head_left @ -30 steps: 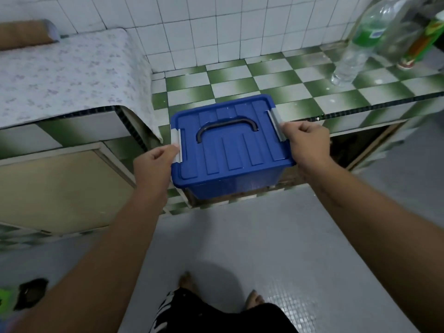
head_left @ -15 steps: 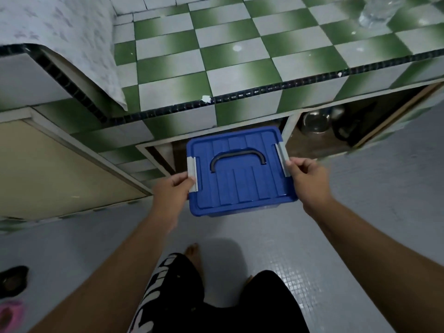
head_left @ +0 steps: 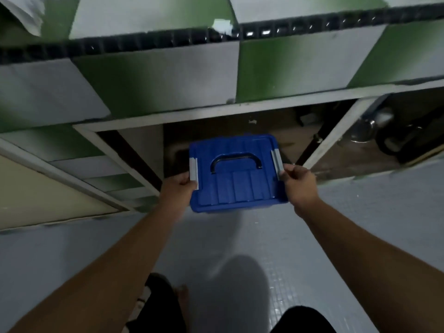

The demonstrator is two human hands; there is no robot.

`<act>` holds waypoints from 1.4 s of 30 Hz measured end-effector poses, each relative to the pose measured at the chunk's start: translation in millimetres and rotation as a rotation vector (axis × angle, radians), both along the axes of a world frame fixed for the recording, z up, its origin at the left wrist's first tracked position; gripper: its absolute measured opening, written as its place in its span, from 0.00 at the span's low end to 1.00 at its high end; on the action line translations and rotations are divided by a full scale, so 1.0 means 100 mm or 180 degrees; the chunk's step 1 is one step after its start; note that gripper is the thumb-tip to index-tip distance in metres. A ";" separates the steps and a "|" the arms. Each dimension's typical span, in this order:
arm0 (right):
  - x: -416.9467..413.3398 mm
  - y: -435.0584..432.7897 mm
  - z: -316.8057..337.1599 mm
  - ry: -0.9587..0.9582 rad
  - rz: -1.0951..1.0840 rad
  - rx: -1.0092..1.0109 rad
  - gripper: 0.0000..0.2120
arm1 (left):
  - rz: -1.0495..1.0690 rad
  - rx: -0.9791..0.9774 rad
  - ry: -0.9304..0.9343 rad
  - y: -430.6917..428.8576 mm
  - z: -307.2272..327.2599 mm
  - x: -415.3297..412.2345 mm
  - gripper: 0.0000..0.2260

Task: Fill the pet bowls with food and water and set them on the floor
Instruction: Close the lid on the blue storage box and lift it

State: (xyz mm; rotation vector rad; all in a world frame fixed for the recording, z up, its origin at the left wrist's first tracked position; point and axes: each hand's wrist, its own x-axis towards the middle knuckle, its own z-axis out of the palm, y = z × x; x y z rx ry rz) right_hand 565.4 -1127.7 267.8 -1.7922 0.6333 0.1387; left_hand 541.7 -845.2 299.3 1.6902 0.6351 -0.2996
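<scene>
A blue plastic storage box (head_left: 236, 186) with a dark handle and grey side clips is low down, in front of an open cupboard bay under the counter. My left hand (head_left: 176, 191) grips its left side at the clip. My right hand (head_left: 299, 186) grips its right side at the other clip. The lid is on. Whether the box touches the floor is hidden. No pet bowl shows in the head view.
The green and white tiled counter front (head_left: 153, 78) looms above. The open cupboard bay (head_left: 240, 131) lies behind the box. A metal pot (head_left: 367, 128) and dark items sit in the right bay. A beige cupboard door (head_left: 43, 195) is at left. My knees are at the bottom edge.
Both hands have carried the blue box down from the counter top to floor level in front of the cupboard opening. My head has dropped lower and closer.
</scene>
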 end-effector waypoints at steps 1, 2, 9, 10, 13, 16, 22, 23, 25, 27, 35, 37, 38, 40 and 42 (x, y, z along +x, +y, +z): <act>0.11 0.03 -0.15 0.0002 -0.0015 0.0009 0.13 | 0.0032 0.0042 -0.0005 0.01 -0.14 0.09 0.14; 0.22 0.06 -0.27 -0.0010 -0.0018 0.0034 0.13 | 0.0069 0.0087 -0.0023 0.03 -0.28 0.19 0.13; 0.75 0.47 -0.89 0.0015 0.0112 0.0247 0.05 | 0.0122 0.0520 -0.0044 0.28 -1.07 0.69 0.17; 0.82 0.53 -0.95 0.0014 0.0106 0.0239 0.04 | 0.0138 0.0615 -0.0067 0.32 -1.14 0.75 0.17; 1.00 0.70 -1.15 0.0043 0.0098 0.0365 0.13 | 0.0230 0.0715 -0.0048 0.43 -1.36 0.94 0.20; 1.14 0.85 -1.28 0.0155 0.0007 0.0623 0.15 | 0.0321 0.0660 0.0028 0.53 -1.53 1.10 0.21; 1.35 1.04 -1.52 0.0056 0.0059 0.0689 0.16 | 0.0461 0.0790 -0.0037 0.72 -1.83 1.32 0.20; 1.40 1.06 -1.57 0.0053 0.0039 0.0689 0.14 | 0.0477 0.0802 -0.0074 0.73 -1.86 1.35 0.20; 1.48 1.08 -1.64 -0.0006 0.0021 0.0649 0.14 | 0.0486 0.0816 -0.0177 0.75 -1.90 1.39 0.19; 1.52 1.11 -1.65 -0.0031 0.0001 0.0672 0.17 | 0.0481 0.0857 -0.0252 0.76 -1.92 1.41 0.18; 1.60 1.20 -1.62 -0.0035 -0.0164 0.0853 0.18 | 0.0423 0.1048 -0.0435 0.77 -2.02 1.43 0.15; 1.62 1.20 -1.62 -0.0022 -0.0161 0.0905 0.18 | 0.0390 0.1117 -0.0424 0.78 -2.03 1.43 0.15; 1.63 1.20 -1.62 -0.0005 -0.0099 0.0849 0.18 | 0.0354 0.1158 -0.0413 0.78 -2.03 1.43 0.16; 1.63 1.21 -1.61 0.0071 0.0147 0.0603 0.16 | 0.0252 0.1261 -0.0427 0.77 -2.03 1.43 0.16; 1.63 1.21 -1.60 0.0039 0.0437 0.0166 0.18 | 0.0047 0.1572 -0.0564 0.76 -2.02 1.40 0.18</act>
